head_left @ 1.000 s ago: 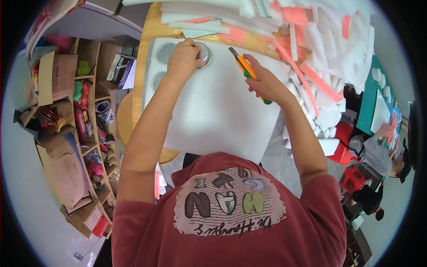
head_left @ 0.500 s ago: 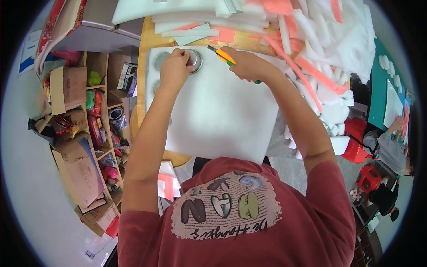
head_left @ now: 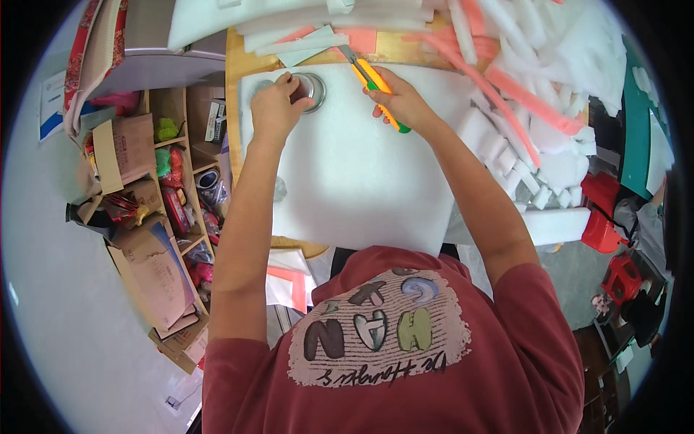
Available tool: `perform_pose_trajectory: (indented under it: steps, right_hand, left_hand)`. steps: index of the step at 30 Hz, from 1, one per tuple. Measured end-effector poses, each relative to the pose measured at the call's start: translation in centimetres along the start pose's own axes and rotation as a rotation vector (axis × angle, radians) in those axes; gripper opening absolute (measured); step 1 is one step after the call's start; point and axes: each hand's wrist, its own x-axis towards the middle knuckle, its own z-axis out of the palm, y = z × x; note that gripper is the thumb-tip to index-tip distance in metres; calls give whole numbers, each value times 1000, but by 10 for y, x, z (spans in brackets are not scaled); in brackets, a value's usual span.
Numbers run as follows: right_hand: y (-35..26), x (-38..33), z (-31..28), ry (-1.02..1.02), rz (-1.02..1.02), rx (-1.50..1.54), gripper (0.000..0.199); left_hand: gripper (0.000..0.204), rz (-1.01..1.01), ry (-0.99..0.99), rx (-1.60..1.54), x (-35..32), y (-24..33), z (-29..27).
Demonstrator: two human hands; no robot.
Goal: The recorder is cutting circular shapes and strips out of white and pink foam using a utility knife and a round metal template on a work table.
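Observation:
A round, shiny metal piece (head_left: pixel 314 94), like a short tin or ring, rests near the far left corner of a white foam sheet (head_left: pixel 354 173). My left hand (head_left: pixel 278 108) is bent over its left side, thumb and fingers at its rim; part of it is hidden under them. To the right, my right hand (head_left: pixel 405 105) grips a yellow and green utility knife (head_left: pixel 377 90). Its blade is out and points up and left, above the far edge of the sheet. A round mark or hollow (head_left: pixel 280 189) shows at the sheet's left edge.
White and pink foam offcuts (head_left: pixel 528 94) are heaped at the right. More foam sheets (head_left: pixel 318 18) are stacked on the wooden table's far side. Shelves (head_left: pixel 184 159) and cardboard boxes (head_left: pixel 148 267) stand at the left; red stools (head_left: pixel 622 278) at the right.
The knife has turned in my right hand, so its blade points more upward and more of the handle shows. My left hand stays at the metal piece, its thumb spread farther. The view has shifted slightly.

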Motion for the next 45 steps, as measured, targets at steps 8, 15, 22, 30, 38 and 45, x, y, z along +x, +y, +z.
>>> perform_pose_trajectory:
  steps: [8, 15, 22, 30, 38, 45]
  right_hand:
    - [0, 2, -1, -16, 7, -29, 49]
    - [-23, 14, -6, -100, 19, -500, 54]
    - [-85, 49, 6, -270, -197, -1116, 56]
    - [-122, 38, 14, -343, 62, -1206, 54]
    - [-106, 41, 22, -396, -39, -1251, 47]
    - [-103, 34, 37, -357, -85, -1320, 50]
  left_hand:
    - [44, -10, 34, -81, -6, 4, 5]
    - [47, 19, 136, -32, -12, -3, 12]
    - [46, -1, 132, -97, -11, -2, 15]
    - [45, -18, 126, -116, -11, -5, 14]
    - [46, -24, 119, -135, -12, -6, 13]
    - [46, -12, 109, -117, -11, -7, 16]
